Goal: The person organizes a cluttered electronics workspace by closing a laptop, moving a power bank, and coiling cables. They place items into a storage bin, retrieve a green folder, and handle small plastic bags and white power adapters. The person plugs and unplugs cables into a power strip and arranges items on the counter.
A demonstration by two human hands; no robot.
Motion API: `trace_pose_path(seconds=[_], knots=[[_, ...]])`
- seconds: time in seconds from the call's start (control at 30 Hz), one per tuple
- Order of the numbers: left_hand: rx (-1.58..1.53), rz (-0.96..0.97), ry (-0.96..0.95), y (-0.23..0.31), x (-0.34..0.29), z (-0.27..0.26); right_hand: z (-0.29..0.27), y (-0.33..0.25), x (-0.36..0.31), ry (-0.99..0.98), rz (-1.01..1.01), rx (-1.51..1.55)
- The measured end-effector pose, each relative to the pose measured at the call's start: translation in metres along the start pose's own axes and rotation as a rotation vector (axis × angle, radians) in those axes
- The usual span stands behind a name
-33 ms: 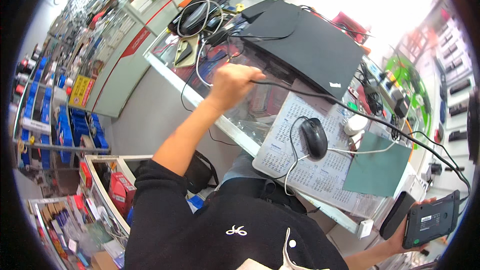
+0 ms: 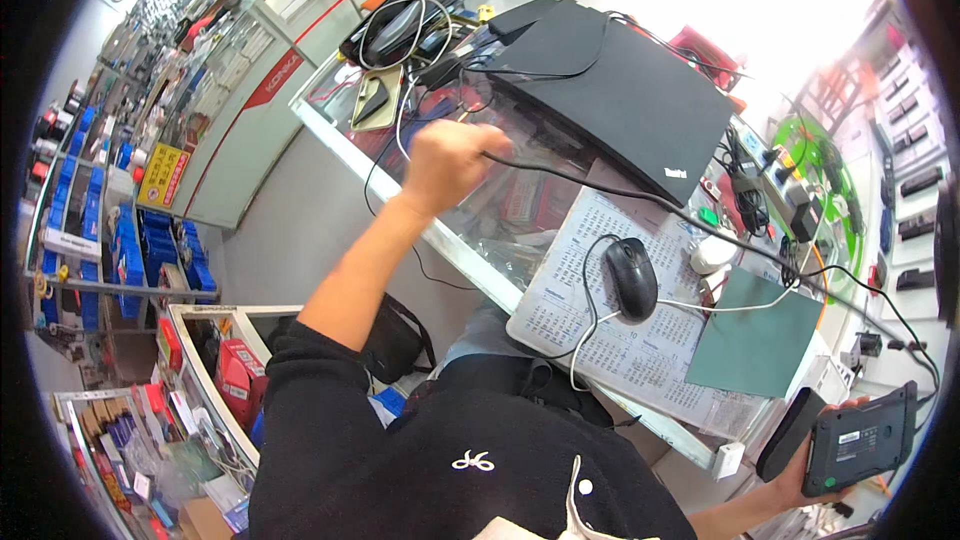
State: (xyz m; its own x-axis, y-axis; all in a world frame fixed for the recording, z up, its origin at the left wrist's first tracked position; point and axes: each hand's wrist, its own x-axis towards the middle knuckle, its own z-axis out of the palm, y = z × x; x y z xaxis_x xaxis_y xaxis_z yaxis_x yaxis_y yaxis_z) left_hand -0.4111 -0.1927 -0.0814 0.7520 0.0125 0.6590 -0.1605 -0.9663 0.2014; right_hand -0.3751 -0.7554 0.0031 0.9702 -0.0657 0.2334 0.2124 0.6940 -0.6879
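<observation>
My left hand (image 2: pixel 452 168) is closed in a fist above the near left part of the glass-topped desk. It grips one end of a thick black cable (image 2: pixel 602 187), which stretches across the desk toward the far right rim. At the lower right, my right hand (image 2: pixel 798 470) holds a black rectangular device (image 2: pixel 858 443) with rugged corners, a label and a green dot. My fingers are partly hidden behind it. A long black rounded piece (image 2: pixel 788 432) sits against its left side; whether they are joined I cannot tell. The cable's right end runs down near the device.
A closed black laptop (image 2: pixel 625 90) lies under the cable's line. Nearer me are a black mouse (image 2: pixel 632 278) on a printed calendar sheet (image 2: pixel 550 312) and a green mat (image 2: pixel 752 335). Tangled cords and a phone-like item (image 2: pixel 376 100) lie at the far left. Shelves (image 2: pixel 120 270) stand left.
My left hand has shifted slightly left, pulling the cable's end with it. My right hand and the device have barely moved.
</observation>
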Motion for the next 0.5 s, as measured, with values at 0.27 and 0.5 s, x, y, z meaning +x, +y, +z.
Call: trace_pose_path(seconds=[0.27, 0.5], knots=[[-0.903, -0.702, 0.573, -0.100, 0.011, -0.066, -0.012, 0.045, -0.015, -0.020, 0.156, -0.061], [-1.286, -0.685, 0.469, -0.183, 0.029, -0.077, -0.003, 0.065, -0.051, 0.130, 0.229, -0.259]])
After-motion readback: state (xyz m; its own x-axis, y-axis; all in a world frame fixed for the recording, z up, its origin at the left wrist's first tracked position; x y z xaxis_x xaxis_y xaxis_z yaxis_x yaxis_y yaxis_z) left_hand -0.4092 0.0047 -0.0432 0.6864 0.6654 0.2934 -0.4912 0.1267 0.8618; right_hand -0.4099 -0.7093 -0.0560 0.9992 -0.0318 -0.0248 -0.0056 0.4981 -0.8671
